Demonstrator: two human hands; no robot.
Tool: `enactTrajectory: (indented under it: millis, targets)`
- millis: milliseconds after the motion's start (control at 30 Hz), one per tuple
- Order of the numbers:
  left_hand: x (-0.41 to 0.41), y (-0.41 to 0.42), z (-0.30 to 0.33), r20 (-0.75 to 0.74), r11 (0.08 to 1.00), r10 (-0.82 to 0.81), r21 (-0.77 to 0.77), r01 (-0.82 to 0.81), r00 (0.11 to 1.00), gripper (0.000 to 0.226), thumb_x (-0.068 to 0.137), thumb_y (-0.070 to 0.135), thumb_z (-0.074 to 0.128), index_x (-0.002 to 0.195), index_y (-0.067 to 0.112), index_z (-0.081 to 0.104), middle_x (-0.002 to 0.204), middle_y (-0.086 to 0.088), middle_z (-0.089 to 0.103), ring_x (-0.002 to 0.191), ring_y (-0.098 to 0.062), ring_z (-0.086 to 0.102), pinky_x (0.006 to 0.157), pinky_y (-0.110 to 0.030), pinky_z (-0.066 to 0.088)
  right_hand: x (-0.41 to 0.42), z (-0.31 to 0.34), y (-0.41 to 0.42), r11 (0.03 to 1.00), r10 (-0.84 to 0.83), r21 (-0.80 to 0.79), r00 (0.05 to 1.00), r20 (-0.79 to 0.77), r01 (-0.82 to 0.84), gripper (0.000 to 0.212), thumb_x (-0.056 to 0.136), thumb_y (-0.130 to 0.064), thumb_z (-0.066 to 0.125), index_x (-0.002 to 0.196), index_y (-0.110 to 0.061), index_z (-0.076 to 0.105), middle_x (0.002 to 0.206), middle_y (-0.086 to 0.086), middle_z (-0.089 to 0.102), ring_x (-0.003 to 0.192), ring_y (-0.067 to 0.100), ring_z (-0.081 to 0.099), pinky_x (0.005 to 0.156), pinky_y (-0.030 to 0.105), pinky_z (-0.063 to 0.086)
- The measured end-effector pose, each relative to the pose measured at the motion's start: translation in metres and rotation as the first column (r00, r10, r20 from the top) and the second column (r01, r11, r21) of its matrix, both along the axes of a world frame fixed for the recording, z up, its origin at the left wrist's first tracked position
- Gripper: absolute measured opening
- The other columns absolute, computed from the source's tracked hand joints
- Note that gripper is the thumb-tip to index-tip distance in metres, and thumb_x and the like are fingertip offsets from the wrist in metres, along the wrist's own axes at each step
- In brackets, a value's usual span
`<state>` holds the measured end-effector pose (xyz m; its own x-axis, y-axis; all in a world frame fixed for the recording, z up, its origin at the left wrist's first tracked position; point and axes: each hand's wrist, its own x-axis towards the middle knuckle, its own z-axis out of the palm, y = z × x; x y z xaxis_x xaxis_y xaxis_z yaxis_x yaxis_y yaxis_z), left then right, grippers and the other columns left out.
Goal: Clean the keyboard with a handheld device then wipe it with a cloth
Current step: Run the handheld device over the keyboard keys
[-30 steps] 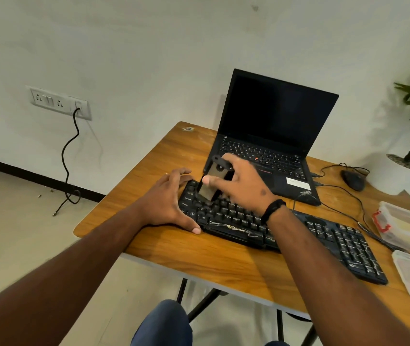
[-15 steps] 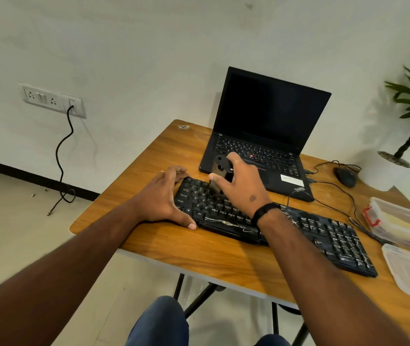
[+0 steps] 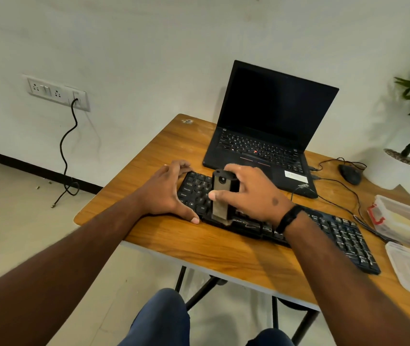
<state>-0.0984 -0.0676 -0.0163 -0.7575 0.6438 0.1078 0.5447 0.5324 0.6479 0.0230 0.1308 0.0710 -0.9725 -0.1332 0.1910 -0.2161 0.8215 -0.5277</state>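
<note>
I see the right hand (image 3: 251, 193) clamped on the handheld device (image 3: 221, 198), upright on the keyboard's (image 3: 343, 236) left half. Left hand (image 3: 166, 193) spread, bracing its left end on the worktop (image 3: 199, 248).

Right hand (image 3: 254, 193) around handheld device (image 3: 221, 198) atop keyboard (image 3: 343, 236)

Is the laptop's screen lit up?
No, the laptop is open on the table, but its screen is entirely dark.
</note>
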Motion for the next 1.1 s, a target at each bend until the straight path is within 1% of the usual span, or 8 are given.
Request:
enactTrajectory:
  millis: [333,433,500,633,767,900,1033,1100]
  targets:
    - [0.001,0.001,0.002,0.002,1.0,-0.001,-0.004,0.001,1.0,0.141,0.038,0.069,0.093,0.151,0.028,0.019,0.153,0.003,0.036,0.142,-0.017,0.031,0.116,-0.037,0.033,0.006,0.01,0.002,0.986,0.109,0.124,0.993,0.039,-0.113,0.032,0.084,-0.048,0.069,0.108,-0.031,0.056,0.085,-0.008,0.067,0.063,0.003,0.06,0.056,0.028,0.05]
    - [0.002,0.002,0.003,-0.001,1.0,0.005,-0.008,-0.005,1.0,0.139,0.042,0.062,0.095,0.152,0.027,0.019,0.153,0.002,0.034,0.141,-0.018,0.031,0.116,-0.037,0.034,0.008,0.016,0.0,0.963,0.11,0.228,0.98,0.166,-0.147,0.04,0.085,-0.046,0.07,0.119,-0.03,0.056,0.081,-0.015,0.061,0.063,-0.002,0.056,0.057,0.022,0.043]
    - [0.002,0.002,0.003,0.006,1.0,0.003,-0.005,-0.003,1.0,0.14,0.04,0.065,0.095,0.151,0.028,0.019,0.153,0.003,0.034,0.141,-0.017,0.031,0.116,-0.037,0.033,0.006,0.023,0.002,0.939,0.046,0.333,0.991,0.123,-0.085,0.044,0.085,-0.048,0.069,0.123,-0.029,0.055,0.071,-0.018,0.054,0.058,-0.002,0.05,0.054,0.022,0.035]
    - [0.002,0.0,0.003,0.007,1.0,-0.002,0.006,0.002,1.0,0.14,0.038,0.067,0.094,0.151,0.028,0.02,0.149,0.008,0.035,0.138,-0.01,0.03,0.116,-0.036,0.033,0.008,0.012,0.0,0.978,0.125,0.156,0.988,0.086,-0.138,0.034,0.085,-0.048,0.069,0.111,-0.03,0.057,0.086,-0.012,0.065,0.068,-0.001,0.06,0.06,0.033,0.051]
    - [0.004,0.001,0.003,-0.01,1.0,-0.002,0.025,0.002,1.0,0.135,0.043,0.06,0.096,0.151,0.027,0.022,0.15,0.007,0.036,0.137,-0.01,0.03,0.114,-0.032,0.031,0.007,0.025,0.006,0.921,0.009,0.384,0.987,0.159,-0.071,0.043,0.085,-0.051,0.067,0.121,-0.03,0.055,0.084,-0.014,0.059,0.076,0.005,0.053,0.069,0.034,0.05]
    - [0.004,0.001,0.003,-0.012,1.0,0.001,0.023,-0.001,1.0,0.136,0.042,0.06,0.096,0.151,0.027,0.022,0.151,0.005,0.036,0.132,-0.005,0.028,0.112,-0.03,0.03,0.006,0.015,0.005,0.986,0.086,0.135,0.993,0.087,-0.097,0.032,0.084,-0.049,0.07,0.104,-0.03,0.056,0.086,-0.009,0.066,0.061,0.002,0.058,0.056,0.024,0.045]
    - [0.004,0.0,0.004,-0.002,1.0,-0.004,0.025,0.004,1.0,0.136,0.041,0.061,0.096,0.15,0.027,0.023,0.152,0.006,0.036,0.138,-0.011,0.03,0.117,-0.036,0.032,0.005,0.024,0.014,0.928,-0.035,0.372,0.984,0.173,-0.032,0.045,0.081,-0.052,0.07,0.115,-0.024,0.06,0.089,-0.007,0.067,0.075,0.007,0.062,0.067,0.036,0.055]
    - [0.003,0.0,0.003,-0.004,1.0,-0.008,0.027,0.008,1.0,0.135,0.041,0.061,0.096,0.15,0.027,0.023,0.151,0.007,0.036,0.138,-0.011,0.03,0.116,-0.035,0.031,0.005,0.025,0.014,0.959,-0.037,0.283,0.995,0.095,0.009,0.048,0.081,-0.053,0.07,0.116,-0.022,0.059,0.084,-0.007,0.065,0.066,0.002,0.058,0.061,0.03,0.049]
